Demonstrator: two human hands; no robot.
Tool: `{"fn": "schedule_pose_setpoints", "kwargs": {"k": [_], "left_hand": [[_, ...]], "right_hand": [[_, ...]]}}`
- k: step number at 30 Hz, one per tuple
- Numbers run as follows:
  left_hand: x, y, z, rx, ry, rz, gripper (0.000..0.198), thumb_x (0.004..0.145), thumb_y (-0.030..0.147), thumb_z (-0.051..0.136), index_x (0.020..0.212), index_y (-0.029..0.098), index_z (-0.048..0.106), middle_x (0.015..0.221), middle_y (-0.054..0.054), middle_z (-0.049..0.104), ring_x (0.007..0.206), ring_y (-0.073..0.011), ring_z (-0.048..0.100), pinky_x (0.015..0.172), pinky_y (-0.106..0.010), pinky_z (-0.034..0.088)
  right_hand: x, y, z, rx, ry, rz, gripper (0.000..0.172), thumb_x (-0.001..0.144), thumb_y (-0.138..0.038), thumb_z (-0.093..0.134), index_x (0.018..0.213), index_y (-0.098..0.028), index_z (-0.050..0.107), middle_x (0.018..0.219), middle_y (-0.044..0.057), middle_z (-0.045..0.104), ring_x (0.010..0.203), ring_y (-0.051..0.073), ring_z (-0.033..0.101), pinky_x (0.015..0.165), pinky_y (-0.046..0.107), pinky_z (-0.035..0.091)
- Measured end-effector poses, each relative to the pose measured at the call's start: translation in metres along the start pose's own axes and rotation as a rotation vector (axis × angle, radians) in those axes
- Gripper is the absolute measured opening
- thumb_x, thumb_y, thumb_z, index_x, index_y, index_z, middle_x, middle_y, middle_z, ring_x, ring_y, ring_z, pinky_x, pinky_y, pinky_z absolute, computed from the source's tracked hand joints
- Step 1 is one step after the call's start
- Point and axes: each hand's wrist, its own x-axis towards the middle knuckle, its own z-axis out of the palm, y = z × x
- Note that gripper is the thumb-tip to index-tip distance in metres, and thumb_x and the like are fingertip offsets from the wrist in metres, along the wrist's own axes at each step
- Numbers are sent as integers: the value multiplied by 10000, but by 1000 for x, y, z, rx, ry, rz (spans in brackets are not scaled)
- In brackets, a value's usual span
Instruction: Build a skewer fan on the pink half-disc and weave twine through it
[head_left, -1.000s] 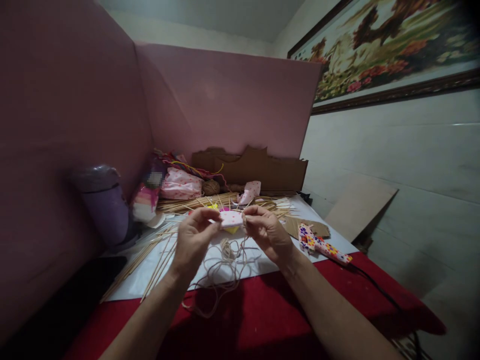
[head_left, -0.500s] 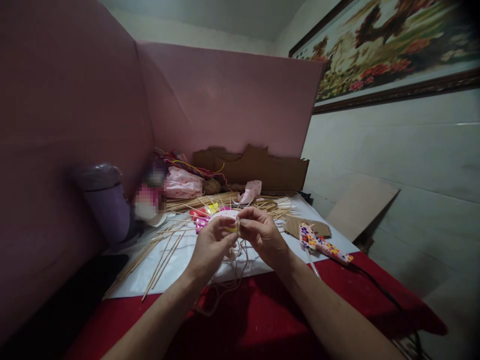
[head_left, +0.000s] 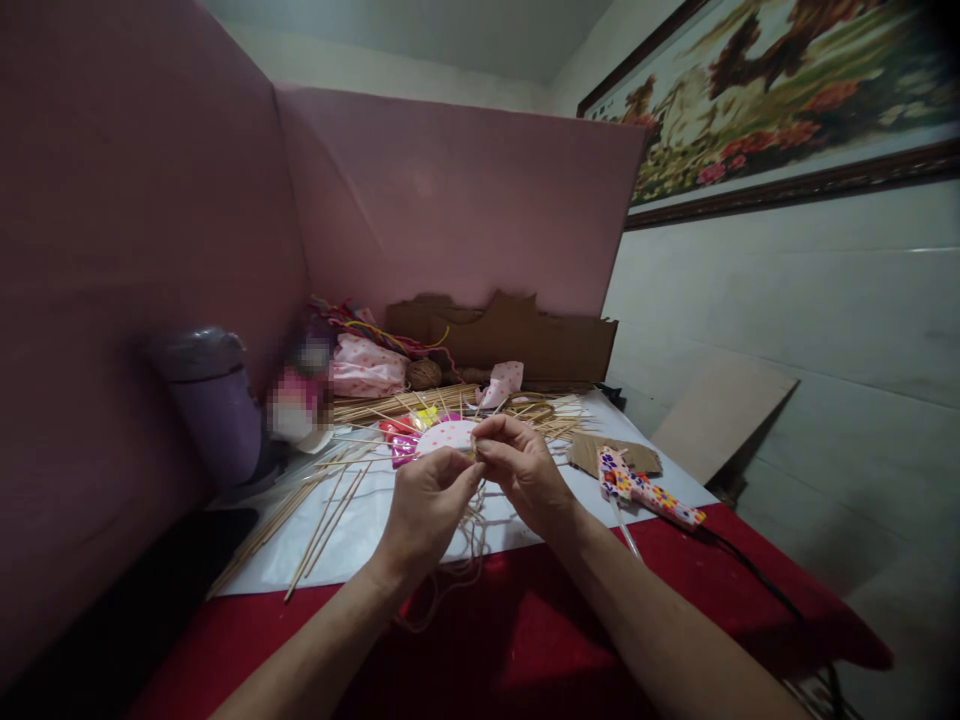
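My left hand [head_left: 433, 502] and my right hand [head_left: 523, 466] meet at the middle of the table, thumbs and forefingers pinched together with the tips nearly touching. A bit of pale twine [head_left: 474, 535] is caught between them; its loose strands hang below and loop over the table's front. What sits right at the fingertips is small and mostly hidden. Just behind the hands lies a round white piece with pink dots [head_left: 444, 436], with thin wooden sticks [head_left: 360, 440] fanning out around it. Its near edge is covered by my fingers.
Shiny red, yellow and purple packets [head_left: 403, 448] lie behind the left hand. Loose sticks [head_left: 326, 530] are spread at left, near a purple tumbler [head_left: 217, 410]. To the right, a flower-patterned glue gun [head_left: 649, 492] rests by cardboard [head_left: 589, 452]. A twine ball [head_left: 424, 374] stands behind.
My left hand has turned and its fingers have closed in toward the right fingertips. The yellowish strip between the hands is no longer visible, and more of the dotted round piece shows.
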Motion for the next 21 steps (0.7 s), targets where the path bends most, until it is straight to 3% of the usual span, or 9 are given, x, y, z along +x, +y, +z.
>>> {"fn": "schedule_pose_setpoints", "kwargs": {"k": [5,8,11,15,18,21], "left_hand": [[0,-2,0,92,17,22,165,741,326,637,696,169,663,529,11,554,473,-109,447,474,-221,307],[-2,1,-2,266,110,82,101,729,281,631,694,203,684,487,27,517,452,-111,409,491,-227,278],[-4,7,-4,405,202,164,69,707,255,644,678,233,703,568,-7,580,561,-156,478,581,-251,331],[-3,12,-4,392,182,320,134,700,213,638,566,229,639,636,-38,609,699,-202,502,706,-304,381],[-3,9,-1,266,146,277,130,706,164,600,585,209,584,685,-19,608,616,-151,491,621,-267,384],[-3,6,2,156,105,126,126,718,180,586,601,199,542,558,27,529,476,-103,437,481,-225,339]], "right_hand": [[1,4,0,-76,14,-90,107,622,-169,692,721,-192,660,640,-34,573,581,98,482,576,231,394],[1,5,-1,-149,19,-168,97,635,-162,682,721,-204,671,684,-25,596,639,114,507,636,250,411],[1,5,-1,-180,17,-200,91,653,-164,672,733,-207,672,693,-23,596,642,116,503,635,253,405],[0,5,-1,-180,3,-207,81,675,-163,658,744,-204,667,654,-33,567,553,97,453,545,242,370],[0,5,0,-173,-16,-212,75,673,-167,668,739,-203,663,648,-36,563,541,91,453,523,237,362],[-1,6,1,-178,-32,-184,69,672,-180,675,736,-200,656,616,-39,560,531,92,459,507,232,353]]}}
